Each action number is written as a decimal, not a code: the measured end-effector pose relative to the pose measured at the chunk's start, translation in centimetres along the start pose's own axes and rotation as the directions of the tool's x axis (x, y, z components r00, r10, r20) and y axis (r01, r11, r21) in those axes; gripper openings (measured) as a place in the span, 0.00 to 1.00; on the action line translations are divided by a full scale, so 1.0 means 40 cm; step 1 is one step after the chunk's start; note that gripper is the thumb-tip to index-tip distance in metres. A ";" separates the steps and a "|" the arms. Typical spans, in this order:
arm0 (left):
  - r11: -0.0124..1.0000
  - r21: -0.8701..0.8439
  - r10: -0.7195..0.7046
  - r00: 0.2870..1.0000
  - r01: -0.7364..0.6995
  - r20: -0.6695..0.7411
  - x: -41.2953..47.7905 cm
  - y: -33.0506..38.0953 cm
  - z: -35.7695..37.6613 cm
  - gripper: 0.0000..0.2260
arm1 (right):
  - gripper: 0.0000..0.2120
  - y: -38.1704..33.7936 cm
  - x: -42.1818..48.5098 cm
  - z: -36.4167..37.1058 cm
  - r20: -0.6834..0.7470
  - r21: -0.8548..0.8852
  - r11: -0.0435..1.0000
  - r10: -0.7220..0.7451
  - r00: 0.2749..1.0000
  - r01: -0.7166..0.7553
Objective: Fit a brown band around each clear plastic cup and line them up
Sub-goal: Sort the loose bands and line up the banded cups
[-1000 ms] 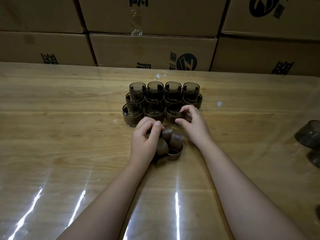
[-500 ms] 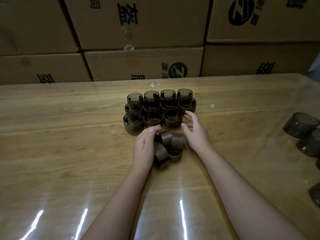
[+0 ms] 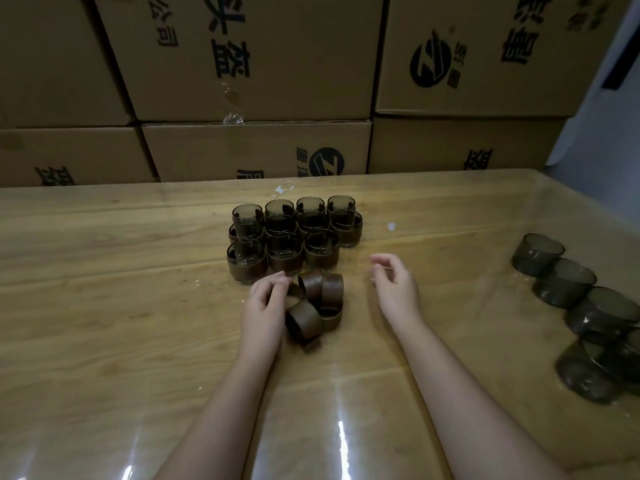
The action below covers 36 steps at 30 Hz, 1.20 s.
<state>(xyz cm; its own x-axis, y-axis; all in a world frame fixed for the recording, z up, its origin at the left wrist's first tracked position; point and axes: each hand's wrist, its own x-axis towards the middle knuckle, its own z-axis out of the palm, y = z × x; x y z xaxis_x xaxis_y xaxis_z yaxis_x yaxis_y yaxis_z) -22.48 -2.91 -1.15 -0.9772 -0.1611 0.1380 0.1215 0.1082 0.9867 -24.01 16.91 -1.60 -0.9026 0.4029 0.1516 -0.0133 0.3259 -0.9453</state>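
Note:
Several clear cups wearing brown bands (image 3: 294,237) stand in tight rows at the middle of the table. Just in front of them lies a small pile of loose brown bands (image 3: 320,303). My left hand (image 3: 265,303) rests at the pile's left side, its curled fingertips pinching the leftmost band (image 3: 295,291), which is mostly hidden behind the fingers. My right hand (image 3: 394,285) hovers to the right of the pile, fingers loosely curled, holding nothing. Several bare smoky cups (image 3: 568,282) lie in a line at the right.
The wooden table (image 3: 104,306) has a glossy clear cover. Stacked cardboard boxes (image 3: 256,150) form a wall along its far edge. The table's right edge runs just past the bare cups.
My right hand let go of the front-right banded cup and drew away to the right. My left hand stayed at the band pile. The camera tilted up and right.

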 end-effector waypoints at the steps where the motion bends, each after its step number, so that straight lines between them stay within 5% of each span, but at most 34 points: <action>1: 1.000 0.013 0.011 1.000 -0.011 0.007 -0.002 -0.003 -0.001 0.08 | 0.12 0.001 0.005 -0.014 -0.046 0.016 1.000 0.023 0.999 -0.023; 5: 0.998 0.062 0.022 0.999 -0.023 0.026 0.003 -0.010 0.000 0.07 | 0.12 0.013 0.018 -0.042 -0.063 0.115 0.989 0.098 0.993 -0.091; 11: 0.990 0.128 0.055 0.995 -0.065 0.079 -0.007 0.001 0.004 0.08 | 0.12 0.005 -0.010 -0.035 0.043 -0.037 0.998 0.054 0.998 -0.053; 15: 0.941 0.213 0.240 0.962 -0.264 0.129 -0.031 0.012 0.001 0.04 | 0.11 -0.003 -0.058 -0.066 0.070 -0.068 0.996 0.070 0.995 -0.066; 19: 0.866 0.320 0.325 0.918 -0.385 0.227 -0.048 0.021 0.005 0.19 | 0.06 -0.042 -0.103 -0.145 0.198 -0.316 0.943 0.171 0.965 -0.102; 22: 0.893 0.303 0.262 0.932 -0.333 0.251 -0.044 0.017 0.007 0.18 | 0.13 -0.082 -0.147 -0.230 0.048 -0.737 0.667 0.207 0.977 -0.105; 25: 0.900 0.289 0.261 0.934 -0.327 0.245 -0.043 0.015 0.006 0.21 | 0.20 -0.109 -0.208 -0.322 -0.266 -0.853 0.405 0.205 0.942 -0.329; 32: 0.914 0.264 0.249 0.941 -0.307 0.230 -0.042 0.018 0.005 0.16 | 0.22 -0.093 -0.248 -0.415 -0.344 -0.836 0.258 0.443 0.828 -0.485; 36: 0.916 0.259 0.249 0.940 -0.307 0.235 -0.044 0.021 0.006 0.16 | 0.20 -0.092 -0.259 -0.387 -0.332 -0.818 0.383 0.295 0.896 -0.429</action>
<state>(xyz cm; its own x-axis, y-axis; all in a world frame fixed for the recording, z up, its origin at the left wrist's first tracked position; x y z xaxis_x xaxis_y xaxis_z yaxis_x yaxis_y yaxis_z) -20.71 -2.32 -0.57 -0.9289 0.1060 0.3548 0.3663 0.4031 0.8386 -7.95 24.76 4.76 -0.6699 0.7410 -0.0467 0.7341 0.6517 -0.1906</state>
